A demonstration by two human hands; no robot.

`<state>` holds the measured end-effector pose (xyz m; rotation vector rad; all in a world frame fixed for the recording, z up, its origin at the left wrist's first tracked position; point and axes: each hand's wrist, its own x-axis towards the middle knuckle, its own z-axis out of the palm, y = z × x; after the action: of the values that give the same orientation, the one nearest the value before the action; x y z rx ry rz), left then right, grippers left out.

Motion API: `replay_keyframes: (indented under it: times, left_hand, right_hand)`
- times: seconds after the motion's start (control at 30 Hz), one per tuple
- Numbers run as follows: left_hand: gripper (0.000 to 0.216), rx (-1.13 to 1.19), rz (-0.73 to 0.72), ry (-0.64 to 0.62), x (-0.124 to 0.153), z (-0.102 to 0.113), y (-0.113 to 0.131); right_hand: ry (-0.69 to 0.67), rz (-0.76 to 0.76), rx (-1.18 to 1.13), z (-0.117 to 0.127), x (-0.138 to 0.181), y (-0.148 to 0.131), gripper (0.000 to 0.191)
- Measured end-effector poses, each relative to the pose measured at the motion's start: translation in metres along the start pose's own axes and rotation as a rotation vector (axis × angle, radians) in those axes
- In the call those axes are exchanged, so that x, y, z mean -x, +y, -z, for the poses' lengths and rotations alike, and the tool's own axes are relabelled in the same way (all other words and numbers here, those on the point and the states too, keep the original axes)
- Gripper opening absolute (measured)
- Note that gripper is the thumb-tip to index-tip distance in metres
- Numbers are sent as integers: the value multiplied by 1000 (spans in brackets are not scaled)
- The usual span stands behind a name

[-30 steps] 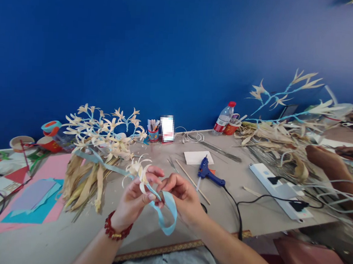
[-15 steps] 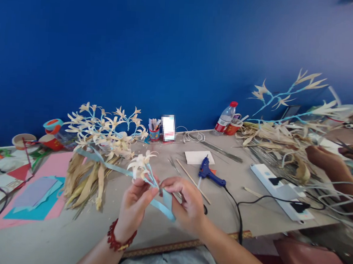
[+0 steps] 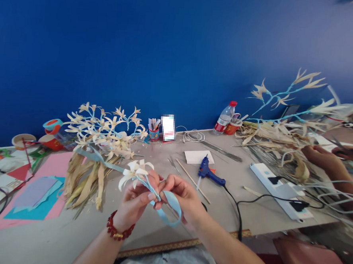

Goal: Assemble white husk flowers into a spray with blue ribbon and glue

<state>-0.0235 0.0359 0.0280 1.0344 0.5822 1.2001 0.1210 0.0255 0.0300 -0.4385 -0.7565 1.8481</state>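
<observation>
Some white flowers (image 3: 136, 171) (blue-stemmed) sit pinched in the left hand (image 3: 134, 205); the right hand (image 3: 187, 197) apparently pinches blue ribbon (image 3: 174, 202).

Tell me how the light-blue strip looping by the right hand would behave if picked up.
The light-blue strip would probably be floppy, since it bends into a loose loop beside the right hand. It is likely light, as it looks thin and narrow.

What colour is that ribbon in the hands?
The ribbon is light blue, clearest in the head view.

A gray table (image 3: 47, 243) carries a glue gun (image 3: 206, 171), power strip (image 3: 280, 191) and pink paper (image 3: 53, 166).
</observation>
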Motion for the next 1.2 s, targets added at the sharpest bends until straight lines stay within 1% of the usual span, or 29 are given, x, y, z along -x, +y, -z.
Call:
replay_keyframes:
  times: [0.07, 0.13, 0.17, 0.23, 0.33, 0.43, 0.47, 0.5, 0.57, 0.63, 0.7, 0.8, 0.83, 0.93, 1.0, 1.07, 1.2]
  left_hand:
    - [18, 9, 7, -32, -1, 4, -1]
    - [18, 30, 28, -79, -2, 7, -3]
    - [18, 34, 39, -93, -3, 8, -3]
    - [15, 21, 38, -72, -3, 7, -3]
    - [11, -47, -34, 51, -2, 0, -6]
    - [17, -129, -128, 238, 0, -7, -11]
    - [18, -150, -157, 300, 1, -8, -13]
    - [19, -169, -179, 351, 1, -9, -16]
    - [18, -201, -200, 392, 3, -9, -19]
    - [16, -216, -190, 378, 4, -8, -21]
    - [14, -211, -177, 368, 5, -6, -22]
    - [11, -185, -151, 337, 6, -5, -20]
    - [10, -175, -145, 313, 6, -5, -18]
    - [9, -160, -140, 253, 5, -5, -14]
    - [9, -168, -133, 223, 5, -4, -11]
    - [11, -173, -117, 191, 5, -4, -8]
    - [15, -139, -101, 140, 3, -4, -4]
  right_hand:
    - [-1, -24, -3, -1, 0, -1, 32]
    - [-8, -15, 16, -1, 0, 0, 31]
    - [-14, 10, 32, 0, 0, 0, 30]
    - [-14, 106, 94, 1, 0, 1, 28]
    - [52, 337, 330, 5, 1, 4, 21]
    - [119, 609, 716, 10, 3, 7, 8]
    - [126, 691, 842, 11, 4, 8, 6]
    - [129, 767, 951, 13, 4, 9, 10]
    - [120, 883, 1096, 13, 5, 9, 18]
    - [110, 925, 1125, 13, 4, 9, 21]
    - [103, 874, 1040, 12, 4, 8, 18]
    - [104, 663, 763, 10, 3, 5, 6]
    - [99, 578, 653, 9, 2, 4, 7]
    - [73, 315, 357, 8, 1, -2, 18]
    - [49, 188, 221, 7, -1, -6, 22]
    - [35, 120, 147, 7, -2, -8, 24]
    - [37, 49, 51, 6, -6, -6, 28]
